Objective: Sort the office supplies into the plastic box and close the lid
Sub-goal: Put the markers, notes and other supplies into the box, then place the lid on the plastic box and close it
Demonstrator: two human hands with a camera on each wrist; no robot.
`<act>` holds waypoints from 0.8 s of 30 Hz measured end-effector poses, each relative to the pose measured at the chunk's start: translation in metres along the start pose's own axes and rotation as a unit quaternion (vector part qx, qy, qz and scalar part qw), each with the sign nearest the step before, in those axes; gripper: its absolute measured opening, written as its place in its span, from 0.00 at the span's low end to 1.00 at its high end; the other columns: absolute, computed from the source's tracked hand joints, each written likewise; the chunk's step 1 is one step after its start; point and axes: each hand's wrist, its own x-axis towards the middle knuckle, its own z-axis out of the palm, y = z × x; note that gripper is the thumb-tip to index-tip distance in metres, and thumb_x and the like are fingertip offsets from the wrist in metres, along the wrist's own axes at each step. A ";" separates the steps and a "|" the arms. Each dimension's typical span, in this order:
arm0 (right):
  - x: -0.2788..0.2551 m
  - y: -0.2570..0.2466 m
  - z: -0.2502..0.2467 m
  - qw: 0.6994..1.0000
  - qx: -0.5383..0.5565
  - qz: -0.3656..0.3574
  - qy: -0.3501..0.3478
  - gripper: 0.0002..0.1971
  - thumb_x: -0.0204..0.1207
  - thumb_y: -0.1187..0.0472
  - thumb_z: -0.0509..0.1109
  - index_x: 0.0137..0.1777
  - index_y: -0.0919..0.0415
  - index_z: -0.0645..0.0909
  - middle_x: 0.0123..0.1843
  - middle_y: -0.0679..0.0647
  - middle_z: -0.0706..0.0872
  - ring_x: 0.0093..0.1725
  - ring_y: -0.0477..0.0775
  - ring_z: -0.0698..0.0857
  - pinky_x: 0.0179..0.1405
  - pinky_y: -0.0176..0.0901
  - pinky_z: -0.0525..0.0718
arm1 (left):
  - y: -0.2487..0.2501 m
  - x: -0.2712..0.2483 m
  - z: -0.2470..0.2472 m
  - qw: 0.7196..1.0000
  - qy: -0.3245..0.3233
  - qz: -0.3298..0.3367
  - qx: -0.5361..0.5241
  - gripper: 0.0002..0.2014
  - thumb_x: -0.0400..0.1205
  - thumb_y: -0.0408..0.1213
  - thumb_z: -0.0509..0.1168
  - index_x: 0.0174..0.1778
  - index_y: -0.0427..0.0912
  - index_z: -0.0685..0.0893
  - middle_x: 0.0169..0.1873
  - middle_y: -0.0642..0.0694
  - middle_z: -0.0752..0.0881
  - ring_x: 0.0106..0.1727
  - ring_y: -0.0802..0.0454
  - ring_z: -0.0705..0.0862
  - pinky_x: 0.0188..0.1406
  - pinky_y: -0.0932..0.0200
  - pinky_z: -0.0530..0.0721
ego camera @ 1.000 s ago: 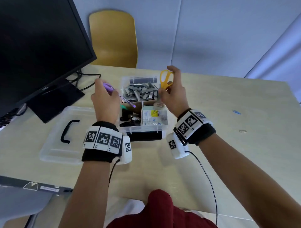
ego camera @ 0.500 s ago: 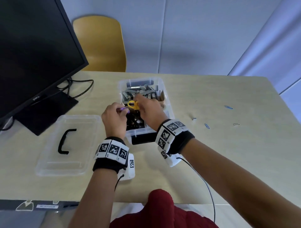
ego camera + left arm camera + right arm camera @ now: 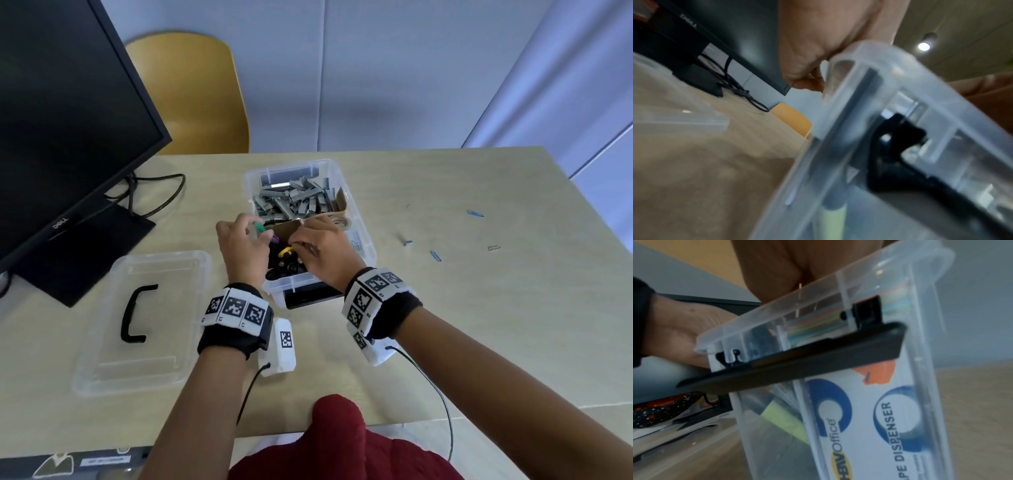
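Table [image 3: 445, 325]: one box [image 3: 363, 240], one lid [image 3: 102, 359].

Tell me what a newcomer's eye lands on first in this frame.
Both hands, the left hand and the right hand, are down in the near end of the clear plastic box at table centre, with yellow scissors between them. The box's far end holds grey staples. The lid lies left of the box.

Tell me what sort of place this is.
Probably an office or meeting room: a black desktop monitor with trailing cables stands on a pale wooden table, a yellow chair is pushed up behind it, and plain grey partition walls close it in.
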 end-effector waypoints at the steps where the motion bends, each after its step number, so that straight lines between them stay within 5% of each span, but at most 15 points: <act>1: 0.000 0.002 0.003 1.000 -0.012 -0.006 0.008 0.05 0.62 0.70 0.72 0.37 0.68 0.88 0.35 0.59 0.88 0.40 0.67 0.84 0.47 0.55 0.83 | -0.002 0.000 0.001 1.000 0.000 0.008 0.004 0.10 0.77 0.31 0.70 0.53 0.36 0.84 0.50 0.45 0.67 0.49 0.53 0.72 0.55 0.69 0.71; 6: 0.000 0.011 0.009 0.994 -0.106 0.010 0.007 0.06 0.67 0.62 0.71 0.38 0.59 0.90 0.41 0.52 0.90 0.49 0.66 0.81 0.47 0.57 0.74 | -0.009 -0.002 -0.003 0.999 0.005 0.030 -0.016 0.13 0.81 0.38 0.66 0.49 0.29 0.87 0.49 0.44 0.69 0.48 0.51 0.74 0.54 0.68 0.71; 11: -0.004 0.008 0.008 0.994 -0.096 -0.039 0.036 0.17 0.73 0.50 0.61 0.34 0.54 0.90 0.38 0.47 0.87 0.47 0.56 0.77 0.46 0.51 0.73 | -0.018 -0.005 -0.008 0.997 -0.053 0.054 0.017 0.17 0.86 0.41 0.58 0.50 0.33 0.89 0.58 0.40 0.72 0.61 0.47 0.75 0.64 0.56 0.73; 18: -0.003 0.006 0.003 0.994 -0.090 -0.059 -0.019 0.19 0.71 0.40 0.62 0.39 0.49 0.91 0.39 0.46 0.88 0.47 0.60 0.77 0.47 0.48 0.64 | -0.012 0.012 -0.008 0.999 -0.032 0.029 0.006 0.09 0.82 0.32 0.60 0.46 0.38 0.86 0.51 0.44 0.72 0.56 0.39 0.79 0.61 0.45 0.78; 24: 0.002 -0.006 0.010 0.988 -0.146 -0.003 -0.052 0.20 0.73 0.42 0.59 0.44 0.50 0.91 0.45 0.49 0.88 0.53 0.61 0.73 0.51 0.53 0.64 | -0.011 0.004 0.000 1.000 -0.022 0.005 -0.008 0.12 0.85 0.35 0.55 0.50 0.33 0.81 0.58 0.36 0.71 0.54 0.43 0.77 0.57 0.56 0.74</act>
